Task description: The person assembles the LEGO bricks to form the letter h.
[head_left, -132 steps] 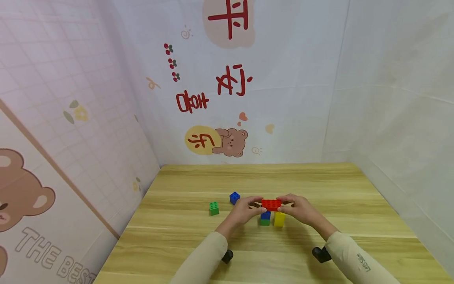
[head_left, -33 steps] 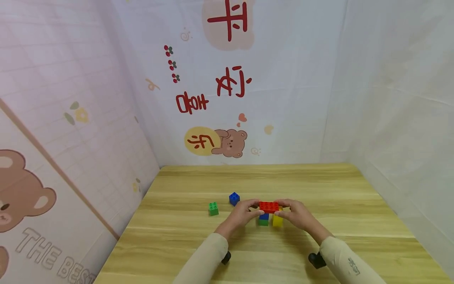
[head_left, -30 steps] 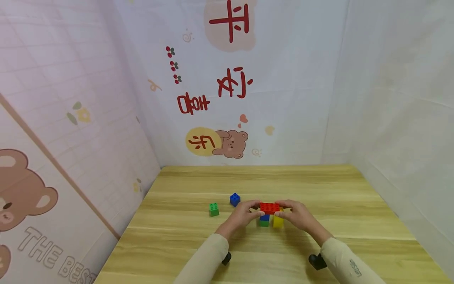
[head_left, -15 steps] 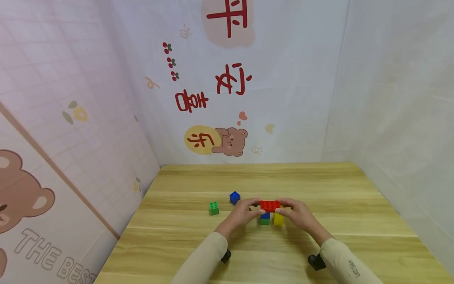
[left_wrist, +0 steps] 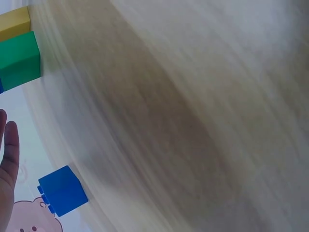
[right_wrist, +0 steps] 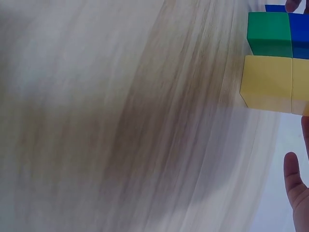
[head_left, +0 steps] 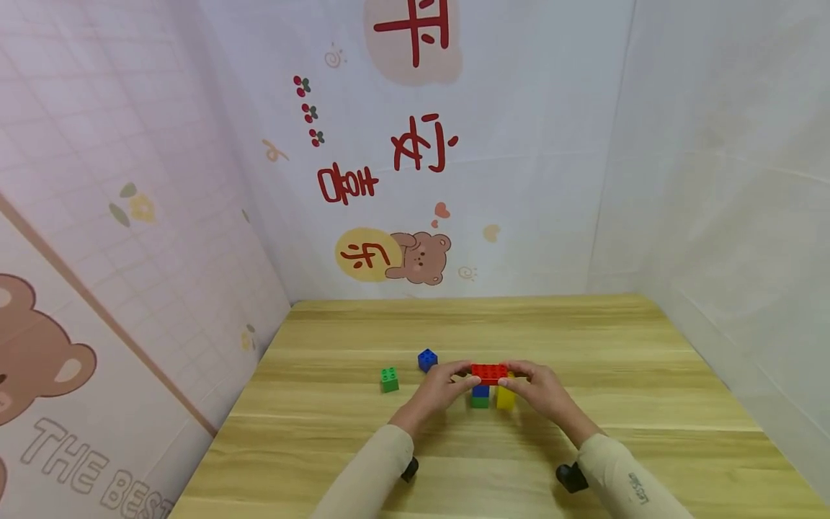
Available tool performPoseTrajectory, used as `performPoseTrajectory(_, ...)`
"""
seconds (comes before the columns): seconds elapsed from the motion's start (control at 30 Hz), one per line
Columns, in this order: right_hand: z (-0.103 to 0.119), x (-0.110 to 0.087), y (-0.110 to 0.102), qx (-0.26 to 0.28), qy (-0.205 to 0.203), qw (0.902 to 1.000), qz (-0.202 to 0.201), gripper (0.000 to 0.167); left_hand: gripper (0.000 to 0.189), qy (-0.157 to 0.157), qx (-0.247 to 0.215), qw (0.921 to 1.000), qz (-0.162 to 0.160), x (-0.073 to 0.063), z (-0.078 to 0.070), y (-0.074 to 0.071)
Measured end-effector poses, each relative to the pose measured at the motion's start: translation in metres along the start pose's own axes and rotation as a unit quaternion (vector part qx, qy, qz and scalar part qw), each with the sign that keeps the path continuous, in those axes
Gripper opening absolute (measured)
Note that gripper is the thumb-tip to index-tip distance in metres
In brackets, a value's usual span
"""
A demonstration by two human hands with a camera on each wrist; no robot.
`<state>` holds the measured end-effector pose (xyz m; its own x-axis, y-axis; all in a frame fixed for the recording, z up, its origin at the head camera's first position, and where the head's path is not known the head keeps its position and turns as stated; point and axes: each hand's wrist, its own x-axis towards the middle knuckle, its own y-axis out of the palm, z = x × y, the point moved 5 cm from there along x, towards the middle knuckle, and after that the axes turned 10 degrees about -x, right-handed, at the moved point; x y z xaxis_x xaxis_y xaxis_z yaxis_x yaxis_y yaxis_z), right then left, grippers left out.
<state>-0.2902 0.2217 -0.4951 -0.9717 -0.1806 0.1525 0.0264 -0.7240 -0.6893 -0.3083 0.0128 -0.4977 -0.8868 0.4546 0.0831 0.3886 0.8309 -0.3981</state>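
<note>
The left hand [head_left: 442, 387] and the right hand [head_left: 542, 391] are gripping opposite ends of a red rectangular studded plastic brick [head_left: 489, 373], thumbs pressing on the near side. The hands are holding it level over two short stacks that are standing close together on the pale wood-grain worktop [head_left: 480, 461]: a blue plastic brick [head_left: 480, 391] sitting on a green plastic brick [head_left: 480, 403], and, to the right, a yellow plastic stack [head_left: 506, 398]. Whether the red brick is touching them is hard to tell. A loose blue square studded brick [head_left: 427, 360] is lying just beyond the left hand, and a loose green square studded brick [head_left: 389, 380] is resting farther left.
</note>
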Motion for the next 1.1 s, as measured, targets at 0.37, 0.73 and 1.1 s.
performPoseTrajectory(0.37, 0.010, 0.009, 0.015, 0.008, 0.003, 0.9999, -0.009, 0.039, 0.044, -0.010, 0.005, 0.9999, 0.004, -0.003, 0.008, -0.018)
performPoseTrajectory(0.73, 0.018, 0.010, 0.023, 0.011, 0.020, 0.9997, 0.004, 0.042, 0.044, -0.015, 0.002, 0.9999, -0.005, -0.010, 0.009, -0.026)
performPoseTrajectory(1.1, 0.015, 0.009, 0.022, 0.039, 0.042, 0.9982, 0.017, 0.051, 0.041, -0.043, -0.005, 0.9990, -0.014, -0.008, 0.008, -0.026)
